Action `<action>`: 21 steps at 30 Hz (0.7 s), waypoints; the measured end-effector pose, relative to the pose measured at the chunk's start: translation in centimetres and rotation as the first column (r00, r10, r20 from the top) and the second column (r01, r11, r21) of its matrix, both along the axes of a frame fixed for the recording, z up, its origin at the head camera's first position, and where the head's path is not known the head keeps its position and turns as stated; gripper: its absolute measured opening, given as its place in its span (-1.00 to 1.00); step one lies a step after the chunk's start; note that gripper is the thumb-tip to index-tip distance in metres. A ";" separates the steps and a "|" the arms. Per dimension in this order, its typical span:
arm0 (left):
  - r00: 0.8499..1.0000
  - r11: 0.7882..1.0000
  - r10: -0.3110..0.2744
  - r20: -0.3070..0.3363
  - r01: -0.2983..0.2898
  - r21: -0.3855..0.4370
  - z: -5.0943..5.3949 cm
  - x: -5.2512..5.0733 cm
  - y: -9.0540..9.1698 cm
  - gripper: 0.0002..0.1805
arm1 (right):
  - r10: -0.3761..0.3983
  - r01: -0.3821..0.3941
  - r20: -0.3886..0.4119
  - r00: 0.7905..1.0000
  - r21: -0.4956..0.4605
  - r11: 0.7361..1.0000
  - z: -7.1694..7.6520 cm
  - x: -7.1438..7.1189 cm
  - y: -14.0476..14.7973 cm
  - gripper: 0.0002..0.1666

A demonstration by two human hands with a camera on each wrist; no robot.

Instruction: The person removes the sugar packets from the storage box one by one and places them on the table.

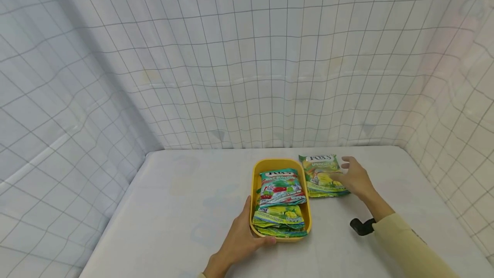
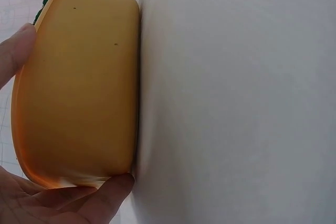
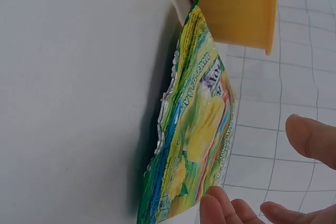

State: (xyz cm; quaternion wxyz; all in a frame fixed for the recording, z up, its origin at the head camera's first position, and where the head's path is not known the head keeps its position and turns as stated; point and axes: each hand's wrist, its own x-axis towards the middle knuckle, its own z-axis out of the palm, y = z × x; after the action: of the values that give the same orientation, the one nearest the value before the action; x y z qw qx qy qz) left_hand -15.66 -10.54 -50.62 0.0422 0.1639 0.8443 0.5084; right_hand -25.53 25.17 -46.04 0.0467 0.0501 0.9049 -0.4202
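A yellow plastic tub (image 1: 280,239) stands on the white table, with several candy bags inside. On top lies a green-and-red Fox's mint bag (image 1: 281,188), and below it a yellow-green candy bag (image 1: 279,216). My left hand (image 1: 241,237) holds the tub at its near left corner, thumb along the front rim and fingers at the left side. Right of the tub, a yellow-green Fox's candy bag (image 1: 320,175) lies on the table. Over its right edge hovers my right hand (image 1: 356,179), fingers and thumb spread apart; the right wrist view shows nothing between them.
A black object (image 1: 361,227) sits beside the right sleeve. The white table (image 1: 173,209) is enclosed by grid-patterned white cloth walls (image 1: 251,76) at the back and both sides. The tub's right wall (image 3: 231,9) is close to the loose bag.
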 end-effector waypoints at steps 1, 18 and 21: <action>1.000 1.000 -0.001 -0.001 0.001 0.001 0.0 0.0 0.0 0.34 | 0.006 -0.006 0.002 1.000 -0.013 1.000 0.1 0.1 0.0 0.09; 1.000 1.000 -0.007 -0.012 0.007 0.003 0.0 0.0 0.1 0.34 | 0.051 -0.053 -0.019 0.999 -0.148 0.988 1.9 0.8 -1.5 0.13; 1.000 1.000 -0.003 -0.009 0.003 0.003 0.0 0.1 0.0 0.35 | 0.061 -0.064 -0.026 0.998 -0.161 0.985 2.0 0.9 -1.7 0.16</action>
State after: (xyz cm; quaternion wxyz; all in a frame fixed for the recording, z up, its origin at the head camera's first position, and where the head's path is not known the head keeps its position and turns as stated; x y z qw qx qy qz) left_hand -15.61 -10.53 -50.63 0.0390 0.1677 0.8433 0.5091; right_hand -24.66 23.42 -44.01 0.0543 0.0133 0.8693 -0.4911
